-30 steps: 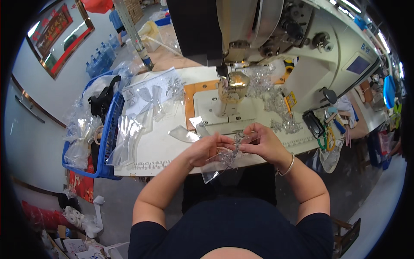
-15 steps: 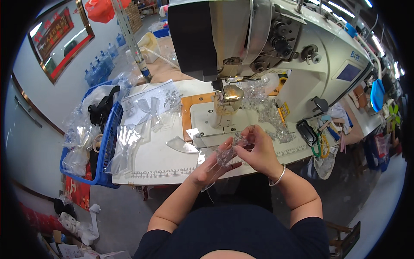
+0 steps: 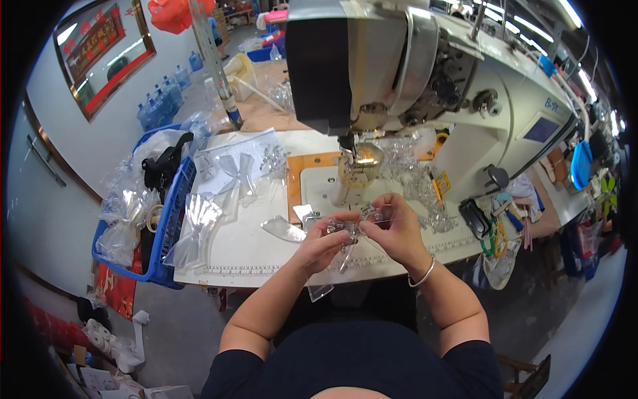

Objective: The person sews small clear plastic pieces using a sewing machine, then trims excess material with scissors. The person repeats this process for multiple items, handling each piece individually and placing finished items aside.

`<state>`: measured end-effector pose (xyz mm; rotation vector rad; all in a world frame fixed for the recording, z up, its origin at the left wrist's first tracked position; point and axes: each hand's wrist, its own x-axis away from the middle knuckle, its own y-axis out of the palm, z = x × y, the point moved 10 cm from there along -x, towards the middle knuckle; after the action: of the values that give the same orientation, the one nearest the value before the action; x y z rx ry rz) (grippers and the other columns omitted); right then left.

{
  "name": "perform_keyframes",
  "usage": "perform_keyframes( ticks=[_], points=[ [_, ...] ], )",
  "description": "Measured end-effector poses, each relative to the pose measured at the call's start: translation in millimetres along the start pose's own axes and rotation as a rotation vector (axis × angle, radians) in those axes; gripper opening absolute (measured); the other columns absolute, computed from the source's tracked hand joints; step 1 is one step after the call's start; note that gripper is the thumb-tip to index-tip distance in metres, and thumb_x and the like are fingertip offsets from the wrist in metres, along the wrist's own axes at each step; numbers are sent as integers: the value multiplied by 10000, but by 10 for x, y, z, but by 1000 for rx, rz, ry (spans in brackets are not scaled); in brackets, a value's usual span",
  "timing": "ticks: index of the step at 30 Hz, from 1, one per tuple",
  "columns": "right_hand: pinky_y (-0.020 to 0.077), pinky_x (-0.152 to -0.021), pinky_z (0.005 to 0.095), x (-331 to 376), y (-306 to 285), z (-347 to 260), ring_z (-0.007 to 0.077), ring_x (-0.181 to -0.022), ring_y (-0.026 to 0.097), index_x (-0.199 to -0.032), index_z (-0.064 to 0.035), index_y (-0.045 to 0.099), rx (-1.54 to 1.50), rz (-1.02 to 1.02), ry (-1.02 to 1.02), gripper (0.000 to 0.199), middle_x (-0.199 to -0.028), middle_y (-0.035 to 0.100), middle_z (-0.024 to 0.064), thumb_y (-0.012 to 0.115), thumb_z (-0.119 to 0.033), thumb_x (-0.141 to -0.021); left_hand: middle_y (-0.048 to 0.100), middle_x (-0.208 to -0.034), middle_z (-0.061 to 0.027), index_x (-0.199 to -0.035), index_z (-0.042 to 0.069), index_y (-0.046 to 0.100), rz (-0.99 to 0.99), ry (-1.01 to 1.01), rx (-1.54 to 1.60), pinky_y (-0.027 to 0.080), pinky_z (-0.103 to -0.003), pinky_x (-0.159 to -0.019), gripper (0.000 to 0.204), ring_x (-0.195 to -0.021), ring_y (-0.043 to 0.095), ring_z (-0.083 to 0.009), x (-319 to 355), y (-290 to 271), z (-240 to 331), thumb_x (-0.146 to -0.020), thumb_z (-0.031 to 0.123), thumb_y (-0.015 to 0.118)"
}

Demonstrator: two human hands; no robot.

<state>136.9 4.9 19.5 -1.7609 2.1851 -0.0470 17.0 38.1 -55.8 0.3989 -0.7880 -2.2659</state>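
Note:
In front of the sewing machine [image 3: 359, 169], both my hands are closed on a cluster of small clear, glittering pieces [image 3: 344, 229], whose exact kind I cannot make out. My left hand [image 3: 319, 249] pinches it from the left with the thumb on top. Thumb and fingers of my right hand [image 3: 393, 229] grip its upper right end. Below my left hand hangs a clear plastic strip [image 3: 320, 291] past the table edge. A curved clear plastic panel [image 3: 282, 229] lies just left of my hands.
A blue basket [image 3: 174, 219] of plastic bags stands at the left. Shaped clear plastic pieces [image 3: 196, 229] lie beside it on the white table [image 3: 239, 256]. More glittering pieces [image 3: 419, 186] are heaped right of the needle, near scissors [image 3: 498, 233] and a black case [image 3: 474, 218].
My left hand has turned from palm-up under the cluster to pinching it with the thumb on top. The cluster is now bunched between both hands. The view has shifted slightly.

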Motion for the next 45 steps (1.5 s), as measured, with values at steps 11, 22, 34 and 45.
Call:
perform_keyframes(
  ticks=[11,22,34,45],
  points=[
    [480,-587,220,-673,-67,-186,73,-670,591,-1015,-52,465,-74,201,-238,333,-760,599,29,675,33,-771,608,-918,-92,-1058,-50,557,122,-70,-489,527,-290,-639,347,-775,616,-147,-705,-11,936,-791,130,686],
    [464,-651,301,-565,-124,-587,168,-689,589,-875,8,562,416,438,-477,174,-755,584,66,666,-27,-740,605,-900,-74,-1002,-11,557,86,-287,-502,583,-332,-690,264,-788,632,-163,-862,-11,1003,-790,92,675],
    [479,-627,248,-1077,-126,69,127,-657,587,-845,31,625,-359,202,45,139,-766,626,58,636,-6,-712,647,-984,-157,-1073,-56,583,68,-308,-492,566,-346,-802,209,-876,663,-250,-1020,-77,1141,-872,0,596],
    [484,-710,236,-984,-165,-6,126,-792,596,-913,19,620,-224,250,-66,182,-969,614,82,638,2,-733,656,-949,-163,-1021,-42,587,50,-312,-434,562,-342,-816,193,-891,664,-248,-870,15,1143,-857,52,627]
  ],
)
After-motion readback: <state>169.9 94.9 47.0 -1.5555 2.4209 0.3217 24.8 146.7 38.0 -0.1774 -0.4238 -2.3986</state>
